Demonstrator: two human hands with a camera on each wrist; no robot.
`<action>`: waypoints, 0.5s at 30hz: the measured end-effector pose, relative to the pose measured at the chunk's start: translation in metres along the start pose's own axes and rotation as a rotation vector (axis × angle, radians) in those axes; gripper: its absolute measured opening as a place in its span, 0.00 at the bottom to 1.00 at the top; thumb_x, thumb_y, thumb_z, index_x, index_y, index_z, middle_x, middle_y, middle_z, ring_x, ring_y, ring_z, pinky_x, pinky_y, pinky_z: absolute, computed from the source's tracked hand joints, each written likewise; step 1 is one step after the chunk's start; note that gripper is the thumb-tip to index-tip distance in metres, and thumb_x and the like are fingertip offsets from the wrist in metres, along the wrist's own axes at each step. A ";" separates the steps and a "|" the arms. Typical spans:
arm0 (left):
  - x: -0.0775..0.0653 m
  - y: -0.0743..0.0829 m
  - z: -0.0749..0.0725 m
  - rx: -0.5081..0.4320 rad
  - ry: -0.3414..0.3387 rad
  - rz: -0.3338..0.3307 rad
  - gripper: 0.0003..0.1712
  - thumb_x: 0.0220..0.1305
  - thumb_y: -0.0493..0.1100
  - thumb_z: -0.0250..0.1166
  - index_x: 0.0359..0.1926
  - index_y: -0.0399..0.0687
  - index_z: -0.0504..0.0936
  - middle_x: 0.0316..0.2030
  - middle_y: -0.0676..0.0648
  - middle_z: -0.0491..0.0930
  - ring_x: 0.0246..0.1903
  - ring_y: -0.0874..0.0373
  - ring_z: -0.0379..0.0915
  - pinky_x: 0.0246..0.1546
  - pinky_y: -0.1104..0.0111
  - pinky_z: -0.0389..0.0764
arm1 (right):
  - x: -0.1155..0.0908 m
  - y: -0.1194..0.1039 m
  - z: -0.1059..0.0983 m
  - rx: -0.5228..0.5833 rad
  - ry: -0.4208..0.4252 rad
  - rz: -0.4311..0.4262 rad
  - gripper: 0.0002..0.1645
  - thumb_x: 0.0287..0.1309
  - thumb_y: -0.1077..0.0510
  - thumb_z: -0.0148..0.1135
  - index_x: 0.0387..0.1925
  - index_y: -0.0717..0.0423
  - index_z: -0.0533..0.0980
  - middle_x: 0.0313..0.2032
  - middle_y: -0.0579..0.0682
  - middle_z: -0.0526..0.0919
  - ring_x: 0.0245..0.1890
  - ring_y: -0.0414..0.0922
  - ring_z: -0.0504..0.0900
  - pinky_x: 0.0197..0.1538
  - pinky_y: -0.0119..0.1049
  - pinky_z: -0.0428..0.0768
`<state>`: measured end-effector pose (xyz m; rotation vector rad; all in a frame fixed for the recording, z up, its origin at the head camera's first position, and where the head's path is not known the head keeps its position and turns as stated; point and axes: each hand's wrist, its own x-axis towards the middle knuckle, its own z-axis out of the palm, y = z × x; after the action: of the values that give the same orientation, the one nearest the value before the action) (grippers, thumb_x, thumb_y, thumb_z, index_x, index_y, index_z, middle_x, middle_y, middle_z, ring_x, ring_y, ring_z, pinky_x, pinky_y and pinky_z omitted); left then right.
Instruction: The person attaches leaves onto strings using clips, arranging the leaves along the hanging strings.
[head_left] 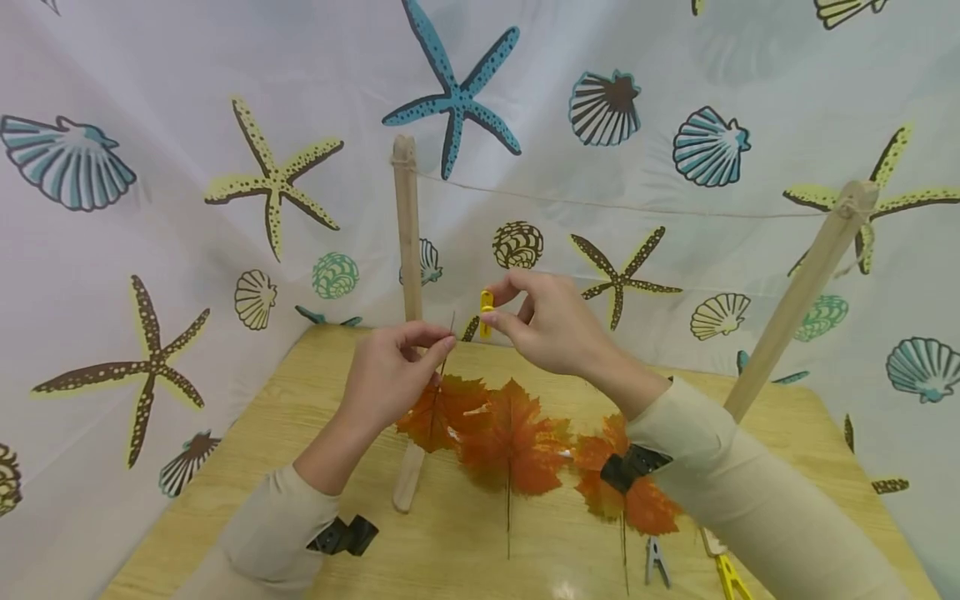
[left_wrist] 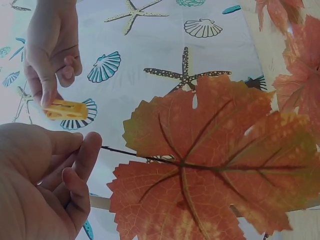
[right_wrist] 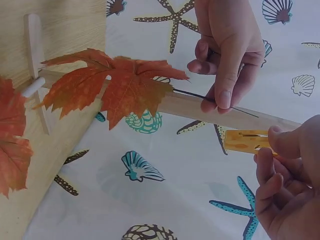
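Left hand (head_left: 390, 367): thumb and finger pinch stem (left_wrist: 120, 150) of orange leaf (left_wrist: 207, 145); leaf sits below hand, near left post (head_left: 406, 225), clear of string (head_left: 600, 205). Right hand (head_left: 551, 321): pinches yellow clothespin (left_wrist: 70, 109) near stem, apart from it. Can't tell if clothespin is squeezed. Right table leaf (head_left: 651, 507) partly hidden behind wrist mount (head_left: 618, 473). Second yellow clothespin (head_left: 731, 577) cut off at head view's bottom edge.

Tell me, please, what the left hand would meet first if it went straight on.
Probably the yellow clothespin in the right hand, just ahead of the left hand, though depth is unclear.
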<state>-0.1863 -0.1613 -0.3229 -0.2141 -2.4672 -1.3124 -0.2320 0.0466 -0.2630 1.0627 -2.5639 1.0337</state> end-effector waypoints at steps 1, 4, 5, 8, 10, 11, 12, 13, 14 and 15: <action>0.001 0.001 0.000 0.009 0.013 0.016 0.10 0.67 0.45 0.68 0.44 0.47 0.89 0.36 0.46 0.88 0.22 0.48 0.82 0.17 0.70 0.75 | 0.002 -0.002 -0.001 -0.002 0.001 -0.001 0.11 0.66 0.54 0.65 0.46 0.55 0.80 0.45 0.50 0.85 0.19 0.39 0.77 0.23 0.35 0.76; 0.003 0.004 -0.002 0.024 0.043 0.055 0.10 0.67 0.45 0.68 0.44 0.46 0.89 0.34 0.46 0.88 0.21 0.49 0.82 0.15 0.70 0.73 | 0.009 -0.009 -0.006 0.008 0.007 -0.009 0.10 0.66 0.55 0.65 0.45 0.55 0.79 0.45 0.50 0.85 0.18 0.41 0.76 0.22 0.36 0.75; 0.003 0.006 -0.002 0.027 0.048 0.063 0.10 0.67 0.45 0.68 0.44 0.45 0.89 0.34 0.46 0.88 0.21 0.49 0.81 0.15 0.70 0.72 | 0.011 -0.011 -0.007 0.012 0.010 -0.012 0.10 0.66 0.55 0.65 0.45 0.54 0.79 0.45 0.50 0.85 0.18 0.42 0.76 0.22 0.36 0.75; 0.006 0.010 -0.004 0.033 0.058 0.069 0.10 0.67 0.45 0.68 0.44 0.45 0.89 0.34 0.46 0.88 0.20 0.51 0.81 0.16 0.70 0.73 | 0.017 -0.018 -0.010 0.024 0.020 -0.021 0.08 0.65 0.55 0.66 0.43 0.53 0.79 0.45 0.50 0.85 0.18 0.43 0.76 0.22 0.36 0.74; 0.008 0.013 -0.004 0.053 0.069 0.078 0.11 0.67 0.45 0.67 0.44 0.45 0.89 0.35 0.46 0.89 0.21 0.54 0.81 0.19 0.70 0.75 | 0.019 -0.021 -0.012 0.023 0.028 -0.021 0.08 0.65 0.55 0.66 0.43 0.53 0.79 0.46 0.50 0.86 0.18 0.43 0.76 0.22 0.36 0.74; 0.009 0.014 -0.005 0.064 0.078 0.088 0.11 0.67 0.45 0.67 0.44 0.45 0.89 0.35 0.46 0.89 0.20 0.55 0.80 0.20 0.69 0.76 | 0.020 -0.023 -0.013 0.017 0.034 -0.020 0.08 0.65 0.55 0.66 0.43 0.53 0.79 0.46 0.49 0.86 0.19 0.43 0.76 0.22 0.36 0.74; 0.011 0.016 -0.005 0.079 0.092 0.103 0.11 0.67 0.45 0.68 0.43 0.45 0.89 0.35 0.46 0.89 0.21 0.56 0.80 0.21 0.69 0.77 | 0.021 -0.025 -0.014 0.012 0.040 -0.020 0.08 0.65 0.54 0.66 0.42 0.53 0.79 0.45 0.49 0.86 0.19 0.43 0.77 0.22 0.36 0.74; 0.012 0.018 -0.006 0.095 0.108 0.117 0.10 0.67 0.45 0.68 0.43 0.45 0.89 0.35 0.46 0.89 0.21 0.56 0.79 0.22 0.69 0.78 | 0.022 -0.027 -0.015 0.006 0.047 -0.019 0.08 0.65 0.54 0.66 0.42 0.53 0.79 0.45 0.49 0.86 0.19 0.43 0.77 0.22 0.36 0.74; 0.014 0.020 -0.007 0.111 0.126 0.135 0.10 0.66 0.45 0.68 0.43 0.44 0.90 0.35 0.46 0.89 0.21 0.57 0.78 0.24 0.69 0.79 | 0.022 -0.029 -0.017 0.000 0.052 -0.017 0.08 0.65 0.54 0.66 0.42 0.53 0.79 0.45 0.49 0.86 0.19 0.43 0.77 0.23 0.37 0.74; 0.016 0.022 -0.008 0.120 0.143 0.154 0.10 0.66 0.44 0.68 0.42 0.44 0.90 0.35 0.46 0.89 0.21 0.57 0.78 0.24 0.68 0.79 | 0.023 -0.030 -0.018 -0.002 0.055 -0.012 0.09 0.65 0.54 0.66 0.42 0.53 0.79 0.45 0.49 0.86 0.20 0.43 0.79 0.24 0.37 0.75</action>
<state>-0.1936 -0.1559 -0.2961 -0.2655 -2.3491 -1.0744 -0.2302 0.0305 -0.2239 1.0334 -2.5118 1.0428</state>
